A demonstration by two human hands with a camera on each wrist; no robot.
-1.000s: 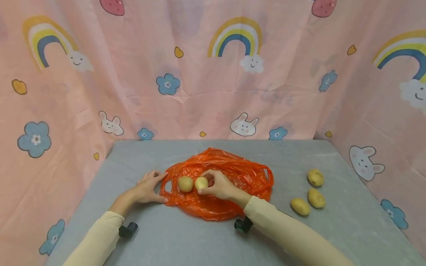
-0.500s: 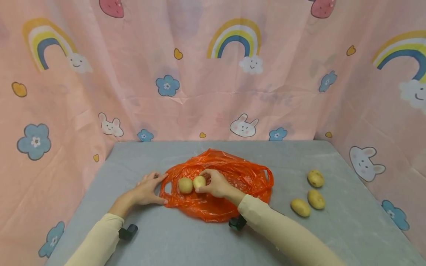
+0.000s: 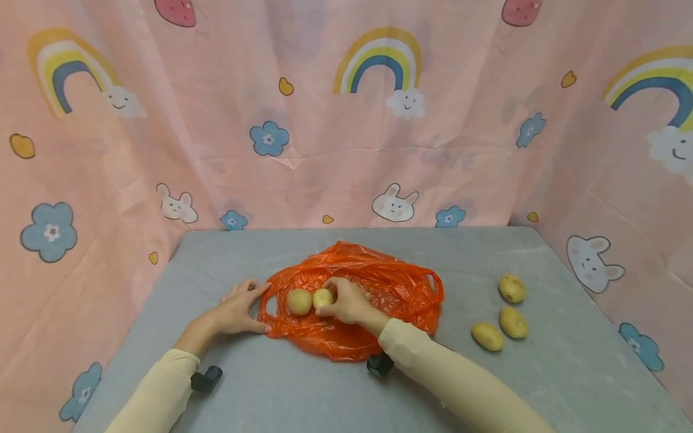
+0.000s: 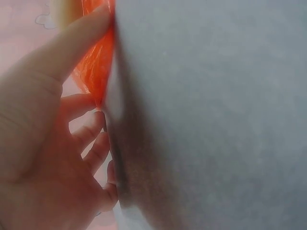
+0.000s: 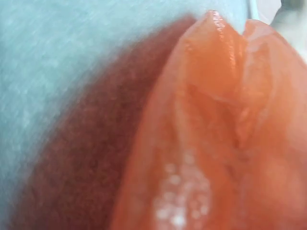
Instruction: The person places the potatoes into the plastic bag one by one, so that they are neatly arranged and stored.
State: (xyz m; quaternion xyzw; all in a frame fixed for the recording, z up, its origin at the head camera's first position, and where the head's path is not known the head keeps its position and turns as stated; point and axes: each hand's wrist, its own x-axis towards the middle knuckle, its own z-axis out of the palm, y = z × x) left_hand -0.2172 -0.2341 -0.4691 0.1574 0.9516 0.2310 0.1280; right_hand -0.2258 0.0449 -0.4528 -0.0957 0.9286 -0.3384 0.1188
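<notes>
An orange plastic bag (image 3: 403,294) lies spread on the table, its two handles to the left and right. My right hand (image 3: 351,304) holds a potato (image 3: 322,298) between thumb and fingers over the bag's middle-left. Close against it on the left sits a second, rounder potato (image 3: 299,302). With thumb and fingers spread apart, my left hand (image 3: 236,311) touches the bag's left edge by the handle. In the left wrist view, the thumb (image 4: 81,40) lies against the orange plastic (image 4: 98,62). Only bag film (image 5: 216,120) fills most of the right wrist view; the hand is hidden there.
Three more potatoes lie to the right of the bag: one farther back (image 3: 511,288), one in the middle (image 3: 512,323) and one nearer (image 3: 487,336). A pink printed curtain (image 3: 303,180) closes off the back and sides of the grey table (image 3: 281,397).
My right hand has shifted a little left with its potato, up to the other potato. The left hand keeps its place at the bag's edge.
</notes>
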